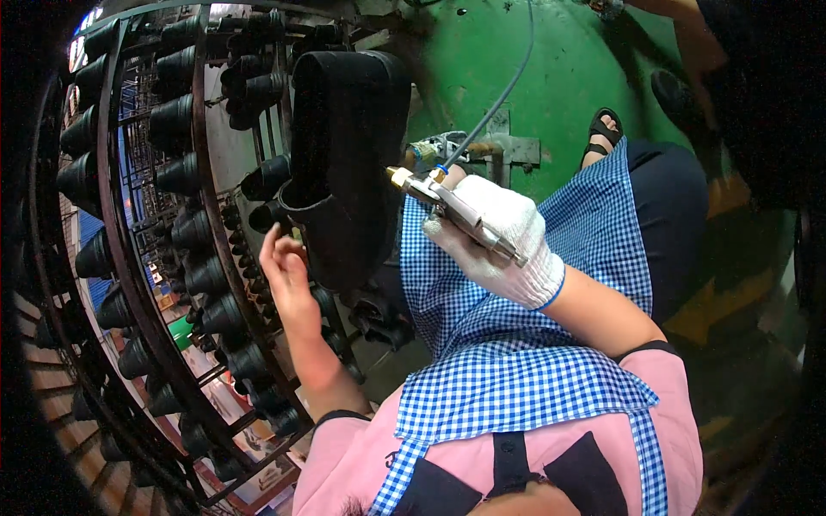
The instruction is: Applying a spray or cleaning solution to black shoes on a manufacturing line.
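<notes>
My right hand [495,232], in a white knit glove, is wrapped round a metal spray gun [460,211] with a brass tip. The tip points left, toward a large black shoe [357,189]. A thin grey hose [508,90] runs from the gun up to the top edge. My bare left hand [288,271] is raised beside the lower left of the shoe, its fingers slightly bent and apart. It seems to hold nothing; whether a fingertip touches the shoe I cannot tell. What carries the shoe is hidden.
On my left stands a dark metal rack [206,172] with several rows of black shoes [176,112]. A metal pipe fitting [516,150] rises from the green floor [559,52]. A sandalled foot [605,129] is ahead; part of another person's arm [675,9] shows at upper right.
</notes>
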Demonstrator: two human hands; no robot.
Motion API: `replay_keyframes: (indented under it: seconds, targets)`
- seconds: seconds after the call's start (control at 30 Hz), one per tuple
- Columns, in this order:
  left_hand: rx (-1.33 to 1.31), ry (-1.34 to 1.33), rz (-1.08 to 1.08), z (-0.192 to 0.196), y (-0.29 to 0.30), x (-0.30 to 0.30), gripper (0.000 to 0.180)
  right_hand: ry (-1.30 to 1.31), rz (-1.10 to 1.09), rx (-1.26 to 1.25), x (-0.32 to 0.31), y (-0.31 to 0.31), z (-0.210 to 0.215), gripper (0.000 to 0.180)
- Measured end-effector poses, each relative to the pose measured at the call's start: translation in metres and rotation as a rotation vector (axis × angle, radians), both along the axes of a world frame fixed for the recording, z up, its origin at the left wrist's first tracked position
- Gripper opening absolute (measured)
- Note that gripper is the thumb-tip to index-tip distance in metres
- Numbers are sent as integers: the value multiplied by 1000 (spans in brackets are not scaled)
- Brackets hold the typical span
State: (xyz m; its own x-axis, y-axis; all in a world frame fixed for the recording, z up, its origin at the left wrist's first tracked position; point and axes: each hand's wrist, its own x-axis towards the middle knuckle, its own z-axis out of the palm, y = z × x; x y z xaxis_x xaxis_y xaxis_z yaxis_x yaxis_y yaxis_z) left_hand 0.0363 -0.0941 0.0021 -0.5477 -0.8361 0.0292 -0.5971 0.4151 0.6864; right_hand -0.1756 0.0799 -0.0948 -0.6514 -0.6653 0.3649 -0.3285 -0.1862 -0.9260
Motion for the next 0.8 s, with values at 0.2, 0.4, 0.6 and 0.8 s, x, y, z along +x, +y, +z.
replay_keyframes:
  seconds: [0.2, 0.4, 0.6, 0.8]
  targets:
    - [118, 81, -16, 6, 49, 1, 51, -13, -37, 74, 9, 1, -9, 16]
    - [42, -50, -183, 10, 68, 4, 55, -17, 10, 120, 9, 11, -7, 16]
    - [-154, -202, -412, 20, 71, -11, 41, 1, 83, 170, -2, 37, -4, 17]
    - [-411, -374, -620, 31, 66, -36, 46, 30, 209, 270, -3, 69, -3, 20]
